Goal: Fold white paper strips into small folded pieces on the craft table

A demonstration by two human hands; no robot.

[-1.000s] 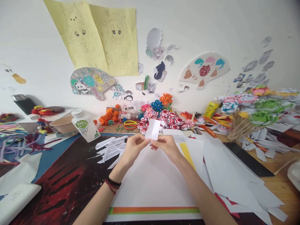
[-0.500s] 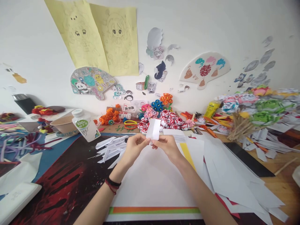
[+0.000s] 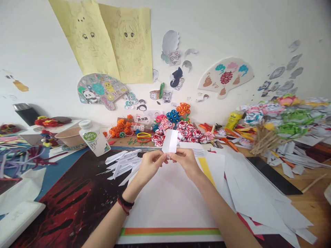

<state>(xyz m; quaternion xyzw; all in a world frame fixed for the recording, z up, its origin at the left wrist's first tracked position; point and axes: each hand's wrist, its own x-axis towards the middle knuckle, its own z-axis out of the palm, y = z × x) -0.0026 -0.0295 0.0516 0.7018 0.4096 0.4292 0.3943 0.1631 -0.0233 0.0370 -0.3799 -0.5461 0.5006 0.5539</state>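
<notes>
A small white piece of paper [image 3: 170, 141] with a crease down its length stands upright between my two hands. My left hand [image 3: 153, 163] pinches its lower left part with thumb and fingers. At the lower right, my right hand [image 3: 184, 162] grips the same piece, the thumbs almost meeting at its bottom edge. Both hands are above a large white sheet [image 3: 173, 199] on the desk. Folded white paper strips [image 3: 122, 163] lie in a loose pile left of my left hand. The fingers behind the paper are partly hidden.
Red-and-white paper flowers [image 3: 190, 132] stand behind the hands. A white bottle [image 3: 94, 137] and a brown bowl [image 3: 69, 137] are at the left. White sheets [image 3: 253, 186] and a black strip [image 3: 274, 175] lie at the right, near a yellow bottle [image 3: 233, 119].
Both hands have shifted very slightly, and the thumbs sit a little closer together at the bottom of the paper. The held paper is still upright.
</notes>
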